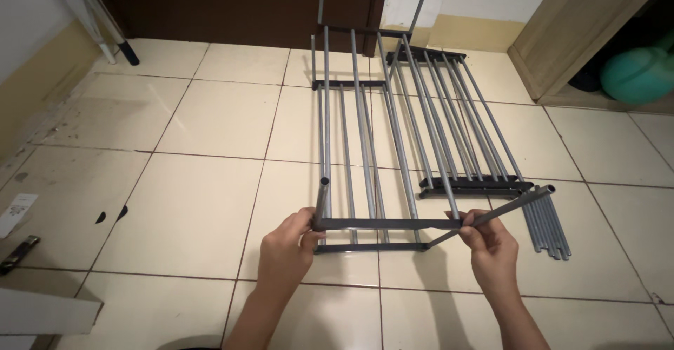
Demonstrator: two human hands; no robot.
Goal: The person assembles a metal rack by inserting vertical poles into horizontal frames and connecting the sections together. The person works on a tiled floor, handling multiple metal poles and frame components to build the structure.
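Gripping a grey rack shelf [382, 223], left hand [286, 252], right hand [491, 246], tiled floor [189, 209]

Left hand [286, 246] and right hand [491, 246] grip a grey rack shelf [379, 223] above the tiled floor [189, 209].

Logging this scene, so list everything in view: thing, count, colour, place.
rack shelf: one, grey bars, dark ends, held up by both hands
flat shelves: stacked, grey, on floor behind
loose tube: one, grey, at right hand
spare tubes: a bundle, grey, floor at right
floor tiles: cream
ball: one, teal, in cupboard, upper right
left hand: grips shelf's left end
right hand: grips shelf's right end
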